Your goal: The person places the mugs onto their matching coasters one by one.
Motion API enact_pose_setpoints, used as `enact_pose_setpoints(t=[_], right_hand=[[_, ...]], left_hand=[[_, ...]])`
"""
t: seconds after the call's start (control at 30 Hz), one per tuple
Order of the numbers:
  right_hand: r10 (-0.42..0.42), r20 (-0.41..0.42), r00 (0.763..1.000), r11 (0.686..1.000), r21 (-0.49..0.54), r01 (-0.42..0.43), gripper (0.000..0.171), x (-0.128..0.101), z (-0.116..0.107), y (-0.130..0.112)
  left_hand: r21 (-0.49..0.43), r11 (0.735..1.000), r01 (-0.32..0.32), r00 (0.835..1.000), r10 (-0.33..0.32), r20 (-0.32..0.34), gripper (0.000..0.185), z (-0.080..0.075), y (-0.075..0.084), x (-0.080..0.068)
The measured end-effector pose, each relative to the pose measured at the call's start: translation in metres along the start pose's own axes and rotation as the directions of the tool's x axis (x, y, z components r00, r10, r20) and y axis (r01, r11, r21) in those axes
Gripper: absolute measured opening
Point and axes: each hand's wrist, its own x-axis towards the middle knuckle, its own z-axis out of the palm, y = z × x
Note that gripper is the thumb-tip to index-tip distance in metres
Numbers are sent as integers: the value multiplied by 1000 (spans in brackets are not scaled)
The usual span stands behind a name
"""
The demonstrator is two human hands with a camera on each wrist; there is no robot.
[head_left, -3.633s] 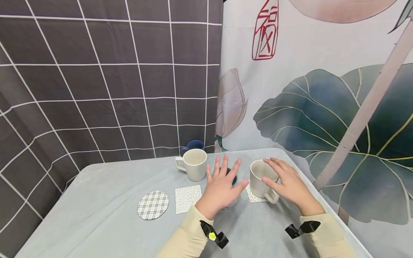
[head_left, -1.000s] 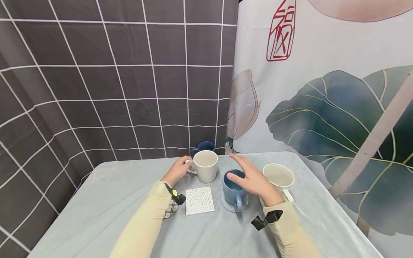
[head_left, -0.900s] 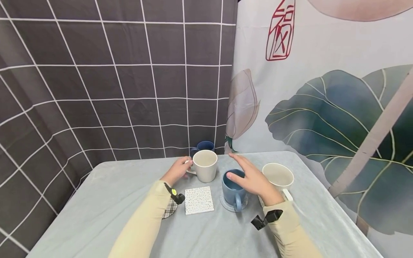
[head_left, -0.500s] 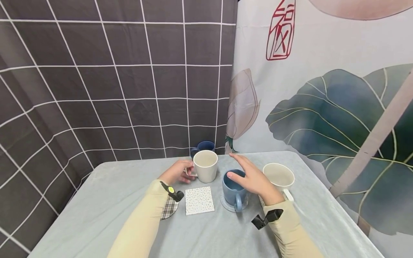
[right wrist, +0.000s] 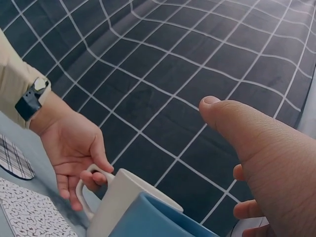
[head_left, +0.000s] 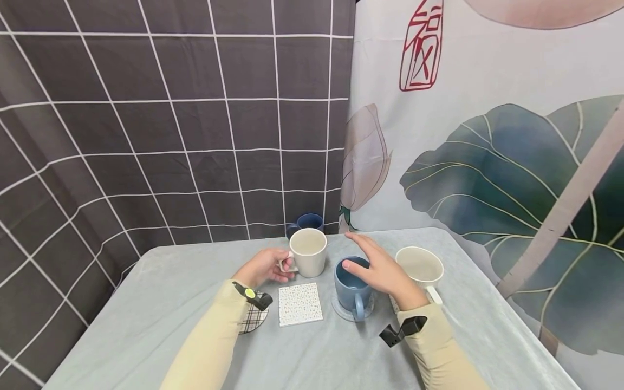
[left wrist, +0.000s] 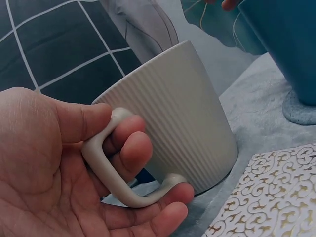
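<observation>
1. The left hand (head_left: 263,267) has fingers threaded through the handle of the cream mug (head_left: 308,252), thumb on top, as the left wrist view (left wrist: 59,163) shows; the mug stands on the grey table (head_left: 146,303), behind the speckled square coaster (head_left: 300,303); a grip by the handle alone could let the mug tilt or swing if lifted quickly.
2. The blue mug (head_left: 351,284) sits close by on a round coaster (head_left: 341,313); carried sideways, the cream mug might knock against it.
3. The right hand (head_left: 382,271) hovers flat over the blue mug, fingers straight, holding nothing; it could bump the rim or the white mug (head_left: 419,267) just beside it.
4. A dark blue mug (head_left: 306,221) stands right behind the cream one; a backward nudge may strike it.
5. The plaid coaster (head_left: 253,318) lies partly under the left sleeve; the arm could drag it.
</observation>
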Motion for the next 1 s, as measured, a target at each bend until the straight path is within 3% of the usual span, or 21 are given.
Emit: enact_pose_setpoints(t=[0.57, 1.0], right_hand=[[-42, 6, 999, 999, 16, 42, 74, -1, 1, -8], [-45, 0, 999, 999, 20, 44, 73, -2, -1, -10]], left_hand=[[-42, 993, -110, 994, 110, 0, 34, 4, -6, -31], [-5, 993, -114, 993, 114, 10, 32, 9, 7, -75]])
